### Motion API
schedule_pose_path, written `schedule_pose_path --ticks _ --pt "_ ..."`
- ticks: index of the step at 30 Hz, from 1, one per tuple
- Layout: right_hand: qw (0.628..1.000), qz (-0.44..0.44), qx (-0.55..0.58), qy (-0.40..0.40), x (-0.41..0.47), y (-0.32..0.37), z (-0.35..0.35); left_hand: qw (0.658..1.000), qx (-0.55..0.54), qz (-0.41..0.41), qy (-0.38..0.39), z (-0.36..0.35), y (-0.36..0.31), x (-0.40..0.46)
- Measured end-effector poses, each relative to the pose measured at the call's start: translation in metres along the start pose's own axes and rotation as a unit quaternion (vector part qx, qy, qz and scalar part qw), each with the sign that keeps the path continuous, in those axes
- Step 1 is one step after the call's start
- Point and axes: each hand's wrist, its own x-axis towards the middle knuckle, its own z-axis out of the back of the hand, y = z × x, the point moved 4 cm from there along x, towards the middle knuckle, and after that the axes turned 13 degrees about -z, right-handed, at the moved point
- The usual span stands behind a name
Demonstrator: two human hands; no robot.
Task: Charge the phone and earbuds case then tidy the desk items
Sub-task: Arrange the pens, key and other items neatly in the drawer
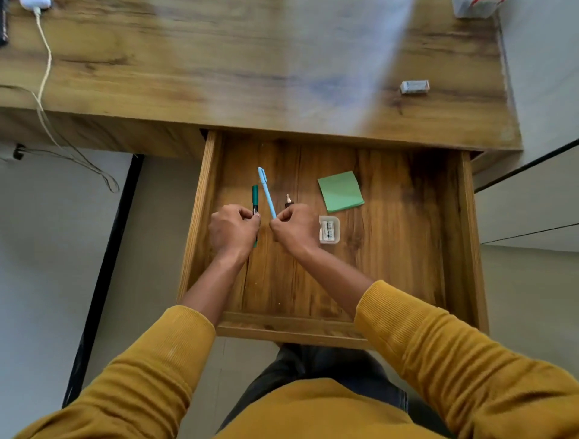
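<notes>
The wooden drawer [407, 250] stands pulled out under the desk [219, 62]. Inside it, my left hand [233, 230] grips a dark green marker [255, 197] that lies along the drawer floor. My right hand [296, 228] pinches the lower end of a light blue pen [266, 191], which slants up and to the left. A small key [288, 200] pokes out just above my right hand. A green sticky-note pad [341, 191] and a clear case of batteries [329, 229] lie to the right of that hand.
A white charger plug [34, 3] with its cream cable [47, 62] sits at the desk's far left corner; the cable hangs off the front edge. A small grey box [414, 86] lies on the desk's right side. A white box [473, 7] is at the far right corner.
</notes>
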Motion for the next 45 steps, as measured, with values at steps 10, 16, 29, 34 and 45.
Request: schedule_pose_path --ticks 10,16,29,34,45 --pt "0.997 -0.021 -0.08 0.004 -0.011 -0.036 -0.026 0.997 0.03 0.066 0.039 -0.017 0.025 -0.015" --pt "0.994 -0.018 -0.104 -0.001 -0.01 -0.043 -0.038 0.996 0.026 0.075 0.034 -0.021 0.035 -0.017" --pt "0.988 0.077 -0.134 0.008 -0.008 -0.027 -0.049 0.998 0.001 0.061 0.011 -0.021 0.038 -0.018" --pt "0.985 0.082 -0.154 0.007 -0.002 -0.025 -0.051 0.998 -0.006 0.057 0.013 -0.021 0.039 -0.016" --pt "0.987 0.064 -0.145 0.01 0.0 -0.025 -0.056 0.998 -0.016 0.058 0.017 -0.028 0.043 -0.017"
